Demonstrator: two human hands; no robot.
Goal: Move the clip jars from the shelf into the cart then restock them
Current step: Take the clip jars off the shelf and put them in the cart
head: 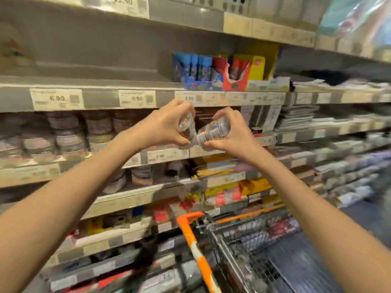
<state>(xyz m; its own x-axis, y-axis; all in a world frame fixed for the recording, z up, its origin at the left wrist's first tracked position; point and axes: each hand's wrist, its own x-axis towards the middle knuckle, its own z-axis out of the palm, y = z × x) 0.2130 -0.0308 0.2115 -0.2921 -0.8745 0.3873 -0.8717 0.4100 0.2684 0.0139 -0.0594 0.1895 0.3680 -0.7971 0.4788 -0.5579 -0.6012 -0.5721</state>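
Observation:
Both hands are raised in front of the shelf [99, 99], each holding a small clear plastic clip jar. My left hand [163, 125] grips one jar [186, 129] between thumb and fingers. My right hand [232, 134] grips a second jar [214, 131], tilted on its side with the lid pointing left. The two jars touch or nearly touch at the middle. The metal cart [243, 244] with an orange handle stands below, at the lower right, with packaged goods inside. The shelf stretch at the upper left, above the price tags, is bare.
Blue, red and yellow boxes [215, 70] stand on the shelf at the upper middle. Stacked round tubs [63, 132] fill the shelf below on the left. Lower shelves hold stationery packs [224, 193]. Paper stacks [300, 117] lie to the right.

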